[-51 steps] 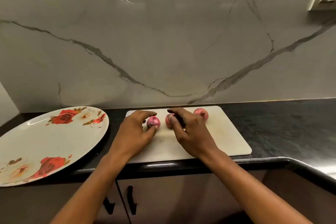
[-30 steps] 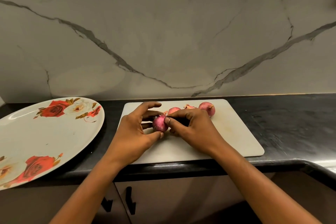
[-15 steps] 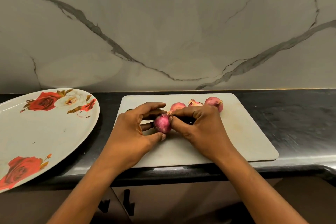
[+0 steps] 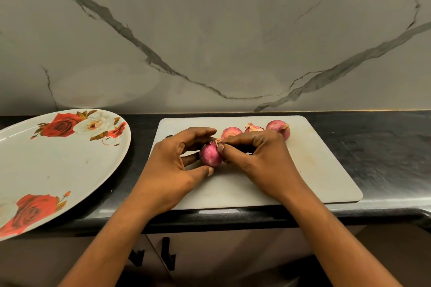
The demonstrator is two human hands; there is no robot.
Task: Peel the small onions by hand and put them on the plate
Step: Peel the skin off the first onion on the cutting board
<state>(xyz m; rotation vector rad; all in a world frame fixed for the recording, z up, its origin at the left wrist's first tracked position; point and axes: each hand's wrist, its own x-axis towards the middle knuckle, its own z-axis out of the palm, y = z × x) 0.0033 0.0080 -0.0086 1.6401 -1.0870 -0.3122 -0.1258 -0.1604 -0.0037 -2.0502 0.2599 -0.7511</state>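
A grey marble wall [image 4: 210,30], crossed by dark veins, rises behind a black tabletop [image 4: 384,151]. The tabletop's glossy near edge overhangs a cabinet [image 4: 233,251] with two dark handles [image 4: 168,254].

At the left a large oval plate [image 4: 60,170], white with red roses printed at its far and near ends, lies on the tabletop and runs out of view at the left edge. Just right of it a pale rectangular board [image 4: 314,175] with rounded corners lies flat, its far edge near the wall.

A person's two bare forearms reach in from the near side, and the hands meet over the left half of the board. The left hand [image 4: 172,170] cups a small reddish-purple onion [image 4: 210,155], with the thumb tip against its near side and the fingers curled round its far side. The right hand [image 4: 263,161] meets it from the right, thumb and forefinger pinching the dry papery tip at the onion's top. Whether the onion touches the board cannot be told.

Three more sit in a row on the far part of the board, just beyond the right hand's knuckles. The left onion [image 4: 231,132] is partly hidden by fingers. The middle onion [image 4: 253,127] is paler, with loose dry skin. The right onion [image 4: 278,127] is the reddest, its dry tip pointing right.
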